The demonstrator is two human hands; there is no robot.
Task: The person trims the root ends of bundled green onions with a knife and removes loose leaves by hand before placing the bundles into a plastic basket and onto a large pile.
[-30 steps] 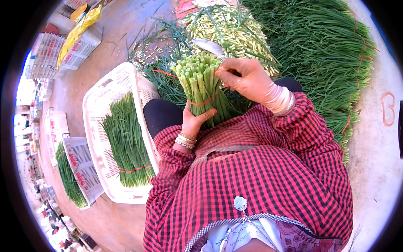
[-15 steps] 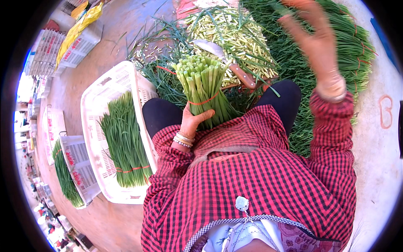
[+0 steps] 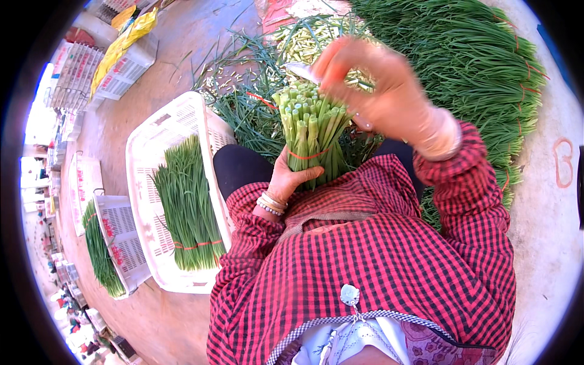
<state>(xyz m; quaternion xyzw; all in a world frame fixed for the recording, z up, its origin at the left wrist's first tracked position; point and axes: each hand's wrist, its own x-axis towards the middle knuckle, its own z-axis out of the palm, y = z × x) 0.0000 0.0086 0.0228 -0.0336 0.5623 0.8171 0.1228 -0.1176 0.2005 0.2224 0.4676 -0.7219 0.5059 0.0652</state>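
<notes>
Upright in front of me, my left hand (image 3: pixel 288 181) is closed around a bunch of chives (image 3: pixel 311 131) with thick pale-green cut ends facing up. A red band (image 3: pixel 308 156) circles the bunch just above my thumb. Over the right side of the cut ends hovers my right hand (image 3: pixel 389 85), its fingers bent and smeared by motion; whether they hold or touch anything cannot be made out. Behind that hand lies a knife (image 3: pixel 299 70), its blade tip showing and most of the rest hidden. Trimmed stalk pieces (image 3: pixel 298 39) are heaped beyond it.
A large pile of banded chives (image 3: pixel 474 67) covers the floor at right. To my left stands a white basket (image 3: pixel 139 201) with a tied bunch (image 3: pixel 188 207) inside. Farther left are another crate (image 3: pixel 128 237) and stacked crates (image 3: pixel 76 73). Loose leaves (image 3: pixel 240 115) lie ahead.
My right hand has swung down and left from above the chive pile to the bunch's cut ends. The left hand keeps its hold. The whole view has shifted slightly.
</notes>
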